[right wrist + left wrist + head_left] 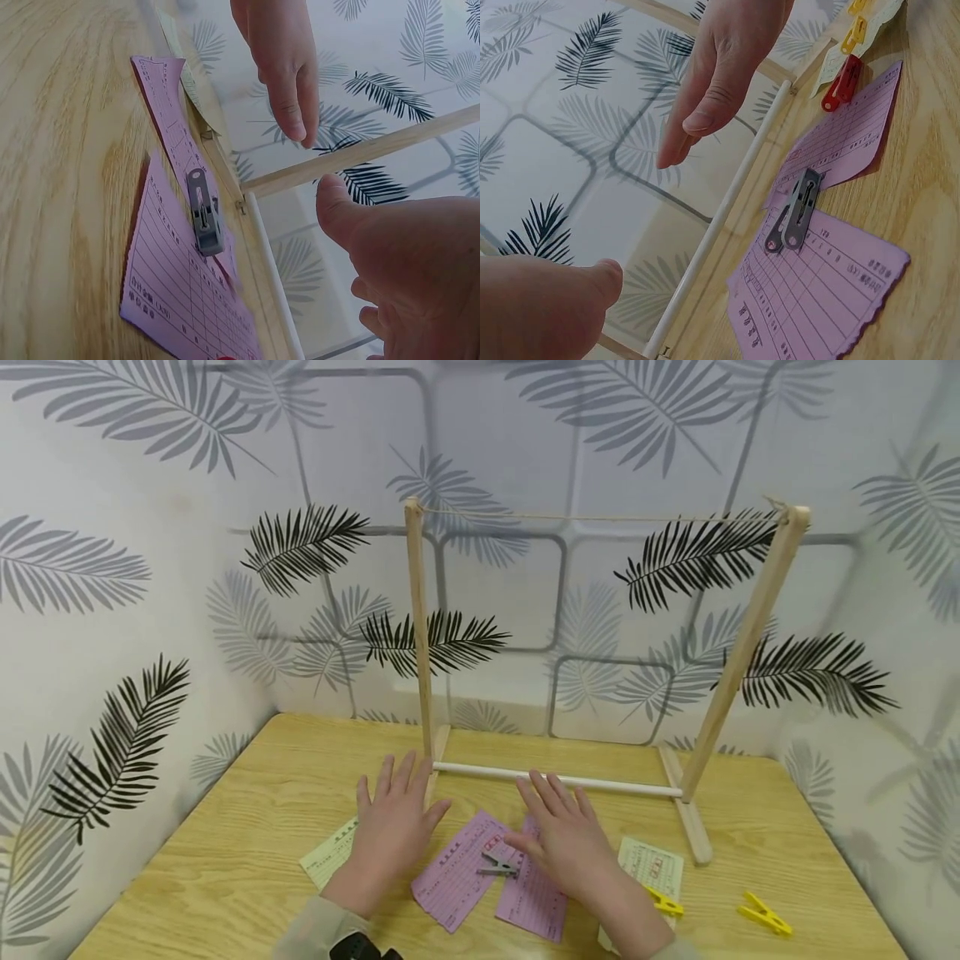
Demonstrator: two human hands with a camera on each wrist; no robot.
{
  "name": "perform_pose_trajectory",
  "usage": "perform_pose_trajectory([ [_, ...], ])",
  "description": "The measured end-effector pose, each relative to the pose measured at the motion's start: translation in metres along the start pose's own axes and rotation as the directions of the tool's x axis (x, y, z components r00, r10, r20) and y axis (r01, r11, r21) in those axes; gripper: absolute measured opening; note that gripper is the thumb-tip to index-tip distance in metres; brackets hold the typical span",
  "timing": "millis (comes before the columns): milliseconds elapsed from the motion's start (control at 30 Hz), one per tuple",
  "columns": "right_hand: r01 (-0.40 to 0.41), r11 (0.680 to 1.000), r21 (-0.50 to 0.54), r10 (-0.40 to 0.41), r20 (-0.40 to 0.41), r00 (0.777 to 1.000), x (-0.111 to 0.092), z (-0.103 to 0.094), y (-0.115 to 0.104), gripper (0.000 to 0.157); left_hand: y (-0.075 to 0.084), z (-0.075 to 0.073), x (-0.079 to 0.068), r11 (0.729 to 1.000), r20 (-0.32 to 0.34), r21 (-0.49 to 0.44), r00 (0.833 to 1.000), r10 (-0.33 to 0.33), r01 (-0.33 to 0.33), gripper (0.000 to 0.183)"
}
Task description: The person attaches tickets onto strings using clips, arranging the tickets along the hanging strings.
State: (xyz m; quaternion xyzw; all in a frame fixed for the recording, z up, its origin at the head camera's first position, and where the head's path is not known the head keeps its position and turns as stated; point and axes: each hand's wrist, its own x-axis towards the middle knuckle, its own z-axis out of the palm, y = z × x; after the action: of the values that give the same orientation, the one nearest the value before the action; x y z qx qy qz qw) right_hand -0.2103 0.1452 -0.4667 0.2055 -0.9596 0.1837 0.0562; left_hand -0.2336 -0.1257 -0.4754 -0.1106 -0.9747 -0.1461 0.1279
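Note:
My left hand (390,831) hovers palm down with straight fingers, near a pale yellow-green slip (324,860) and a pink slip (456,881). My right hand (567,845) is held likewise over a second pink slip (534,902), fingers spread and holding nothing. Across the inner edges of the pink slips lies a grey clothespin (498,865), between the hands. A red clothespin (841,84) shows in the left wrist view at the far pink slip; in the head view it is hidden. Another yellow-green slip (651,862) lies right of the right hand, partly covered by the forearm.
A wooden frame (738,668) with a string (585,517) across its top and a white rod (562,781) low down stands behind the hands. One yellow clothespin (664,902) touches the right slip; another yellow clothespin (765,914) lies farther right on the wooden table (247,827).

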Motion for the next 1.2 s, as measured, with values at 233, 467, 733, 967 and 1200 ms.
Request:
perform_pose_trajectory([
  [233, 0.05, 0.999, 0.009, -0.05, -0.024, 0.998, 0.004, 0.011, 0.0, 0.082, -0.012, -0.006, -0.003, 0.998, 0.013, -0.039, 0.999, -0.043, 0.043, 0.073],
  [467, 0.067, 0.998, 0.02, -0.068, 0.026, 0.997, 0.004, 0.017, -0.004, 0.083, -0.029, -0.013, -0.005, 0.997, 0.01, -0.037, 0.998, -0.067, 0.067, 0.072],
  [733, 0.082, 0.996, 0.025, -0.084, 0.068, 0.994, 0.0, 0.022, -0.01, 0.083, -0.052, -0.01, -0.009, 0.993, -0.015, -0.042, 0.993, -0.115, 0.115, 0.074],
  [967, 0.097, 0.995, 0.011, -0.097, 0.086, 0.992, -0.002, 0.03, -0.008, 0.083, -0.063, -0.002, -0.013, 0.986, 0.008, -0.053, 0.987, -0.16, 0.16, 0.076],
  [1200, 0.105, 0.994, 0.016, -0.106, 0.106, 0.989, -0.004, 0.032, -0.011, 0.079, -0.075, 0.003, -0.014, 0.982, 0.043, -0.054, 0.983, -0.181, 0.183, 0.079],
])
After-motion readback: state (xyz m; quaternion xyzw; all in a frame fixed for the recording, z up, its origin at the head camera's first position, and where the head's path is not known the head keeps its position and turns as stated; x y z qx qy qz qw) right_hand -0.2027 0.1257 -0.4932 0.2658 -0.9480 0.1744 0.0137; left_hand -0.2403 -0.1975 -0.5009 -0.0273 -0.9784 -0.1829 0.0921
